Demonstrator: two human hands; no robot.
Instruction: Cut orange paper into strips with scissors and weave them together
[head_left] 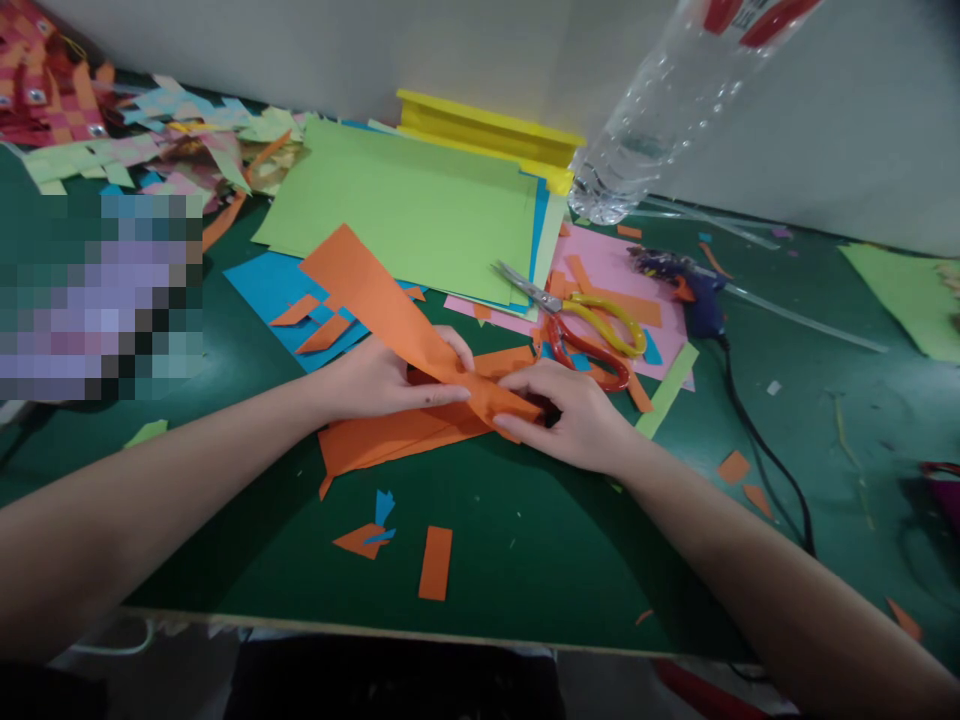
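Both hands grip one long orange paper strip (375, 300), twisted or folded at its middle. My left hand (397, 380) pinches it between thumb and fingers, and its wide free end sticks up to the upper left. My right hand (574, 410) is closed round the strip's right end, partly hiding it. Under the hands lies more orange paper (397, 440) on the table. Scissors (574, 315) with red and yellow handles rest just beyond my right hand, blades towards the upper left. A blue sheet (262, 290) woven with orange strips lies behind my left hand.
Green sheets (420, 200) are stacked at the back beside a yellow holder (487, 130). A water bottle (637, 130) stands behind. A glue gun (701, 300) with a black cord lies right, on pink paper (600, 250). Paper scraps (435, 563) lie near the front edge; strips pile up (210, 150) back left.
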